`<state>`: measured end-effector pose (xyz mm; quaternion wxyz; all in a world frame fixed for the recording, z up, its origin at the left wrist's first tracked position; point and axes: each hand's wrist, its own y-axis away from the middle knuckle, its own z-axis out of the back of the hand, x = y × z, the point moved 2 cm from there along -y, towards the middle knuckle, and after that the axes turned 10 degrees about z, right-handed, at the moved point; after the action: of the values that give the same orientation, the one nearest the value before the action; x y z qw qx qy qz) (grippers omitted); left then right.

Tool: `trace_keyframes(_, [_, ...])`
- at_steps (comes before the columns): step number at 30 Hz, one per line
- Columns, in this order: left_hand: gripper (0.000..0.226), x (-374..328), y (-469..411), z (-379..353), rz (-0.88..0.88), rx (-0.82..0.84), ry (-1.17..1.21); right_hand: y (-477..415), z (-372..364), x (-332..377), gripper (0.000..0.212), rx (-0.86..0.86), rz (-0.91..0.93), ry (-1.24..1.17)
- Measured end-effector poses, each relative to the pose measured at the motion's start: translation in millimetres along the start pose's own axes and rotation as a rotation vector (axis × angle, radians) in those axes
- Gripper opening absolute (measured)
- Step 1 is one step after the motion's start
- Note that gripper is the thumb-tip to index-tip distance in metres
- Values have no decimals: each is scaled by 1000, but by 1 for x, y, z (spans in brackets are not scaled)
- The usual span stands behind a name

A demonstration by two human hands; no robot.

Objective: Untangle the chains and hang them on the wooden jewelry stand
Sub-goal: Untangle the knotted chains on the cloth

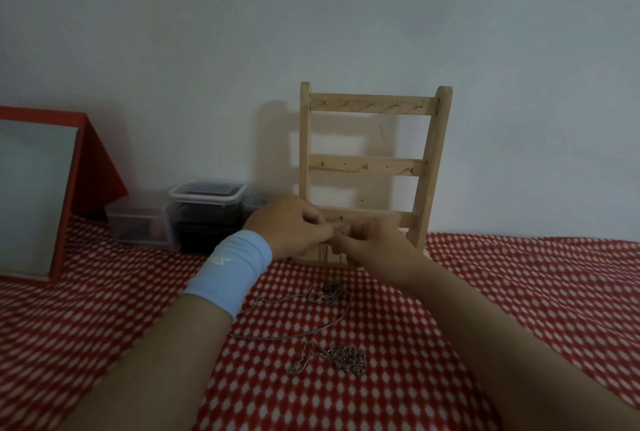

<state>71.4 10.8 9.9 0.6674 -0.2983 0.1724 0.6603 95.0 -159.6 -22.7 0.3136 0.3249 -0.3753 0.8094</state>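
Observation:
The wooden jewelry stand (370,167) stands upright against the wall, with three hook rails. Both hands meet in front of its lowest rail. My left hand (294,226), with a light blue wristband, and my right hand (374,240) have curled fingers pinching a thin chain (327,250), whose strands hang down between them to the stand's base. A second thin chain (311,320) with a small clump lies on the cloth below. A thicker bunched chain (343,359) lies nearer to me.
A red and white patterned cloth (519,292) covers the table. Clear plastic boxes (204,212) sit left of the stand by the wall. A red-framed mirror (41,195) leans at the far left.

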Motion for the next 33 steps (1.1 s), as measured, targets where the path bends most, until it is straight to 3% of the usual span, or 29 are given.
trace_keyframes(3, [13, 1, 0, -2, -8, 2, -9, 0, -4, 0, 27, 54, -1, 13])
trace_keyframes(6, [18, 3, -3, -2, 26, 35, 32, -1, -2, -2, 27, -25, 9, -41])
trace_keyframes(11, [32, 1, -2, -5, 129, 235, 187, -1, 3, 1, 16, -150, 76, -82])
trace_keyframes(15, [37, 9, -3, -6, 214, 302, 347, 1, 3, 2, 28, -25, -5, -198])
trace_keyframes(17, [36, 8, -3, -5, 159, 264, 227, 2, 0, 4, 32, 73, -39, -211])
trace_keyframes(19, [26, 6, -2, -4, 88, 196, 168, 2, -2, 5, 32, 57, -53, -220])
trace_keyframes(22, [11, 5, -4, 0, 37, 146, 331, 0, 1, 1, 29, -51, -59, -227])
trace_keyframes(27, [17, 4, -2, 2, 20, 141, 273, 0, 2, 1, 31, -66, -54, -174])
trace_keyframes(33, [7, 2, 1, 0, -39, 135, 148, -1, 3, 2, 34, -18, -25, -86])
